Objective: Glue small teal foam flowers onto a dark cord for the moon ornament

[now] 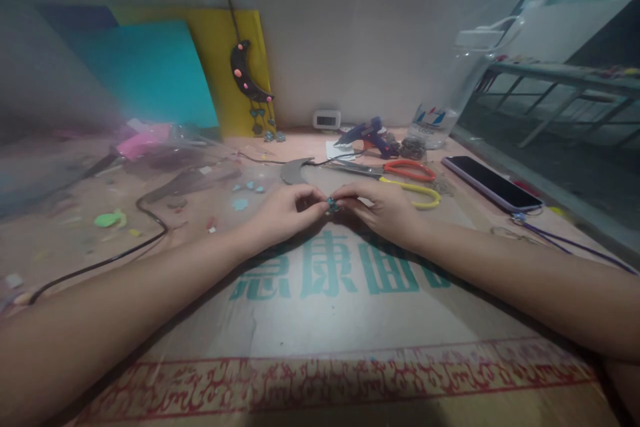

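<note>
Between the fingertips of both hands is a small blue-green flower-like piece [333,205], partly covered by the fingers. My left hand [294,208] pinches it from the left, thumb and forefinger closed on it. From the right, my right hand [380,205] grips the same piece with its fingertips. Pale blue cut-out pieces [241,204] lie just left of my left hand. Beyond the hands rests a grey crescent shape [296,171]. Scissors with red and yellow handles [411,171] lie behind my right hand.
A purple glue gun [367,135], a clear plastic jar [435,117] and a small white digital clock [327,120] stand at the back. A phone [493,183] lies at right. A dark crescent ornament [246,77] hangs before a yellow board [210,47]. A black cable [100,265] crosses the left.
</note>
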Available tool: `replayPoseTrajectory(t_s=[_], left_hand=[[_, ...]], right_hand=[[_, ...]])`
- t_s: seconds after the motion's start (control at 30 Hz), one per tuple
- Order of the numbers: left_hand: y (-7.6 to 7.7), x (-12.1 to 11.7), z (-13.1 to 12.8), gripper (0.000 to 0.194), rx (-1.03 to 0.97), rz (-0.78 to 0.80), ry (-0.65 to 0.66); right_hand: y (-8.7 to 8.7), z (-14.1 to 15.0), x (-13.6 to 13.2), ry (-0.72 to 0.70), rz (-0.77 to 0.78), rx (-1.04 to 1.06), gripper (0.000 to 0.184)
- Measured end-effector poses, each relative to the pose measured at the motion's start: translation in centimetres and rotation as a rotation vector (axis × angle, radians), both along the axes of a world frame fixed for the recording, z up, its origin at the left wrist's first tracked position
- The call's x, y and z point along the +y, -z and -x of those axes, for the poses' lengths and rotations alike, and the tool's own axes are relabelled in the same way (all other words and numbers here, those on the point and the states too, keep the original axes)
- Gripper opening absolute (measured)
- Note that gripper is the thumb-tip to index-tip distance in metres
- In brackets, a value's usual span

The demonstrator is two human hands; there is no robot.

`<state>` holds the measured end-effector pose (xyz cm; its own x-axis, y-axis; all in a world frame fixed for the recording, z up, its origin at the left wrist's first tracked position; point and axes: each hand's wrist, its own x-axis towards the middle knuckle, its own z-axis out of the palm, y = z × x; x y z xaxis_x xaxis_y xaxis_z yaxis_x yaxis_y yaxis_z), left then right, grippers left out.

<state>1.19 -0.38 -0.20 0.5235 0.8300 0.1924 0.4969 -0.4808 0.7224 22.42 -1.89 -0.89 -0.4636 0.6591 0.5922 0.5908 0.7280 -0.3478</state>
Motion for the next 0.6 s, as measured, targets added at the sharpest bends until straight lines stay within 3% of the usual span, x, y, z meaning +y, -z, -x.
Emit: replayPoseTrajectory(t_s=[0.5,0.6], left_hand=[[-0.03,0.02,-0.04,0.029,0.009,-0.016,-0.036],[0.41,0.28,0.20,0.031,-0.022,-0.030,0.013]], right_hand=[[-0.23,0.12,0.10,0.075,0.146,0.016,0.015],[-0.22,0.13,0.07,0.076,0.155,0.016,0.014]])
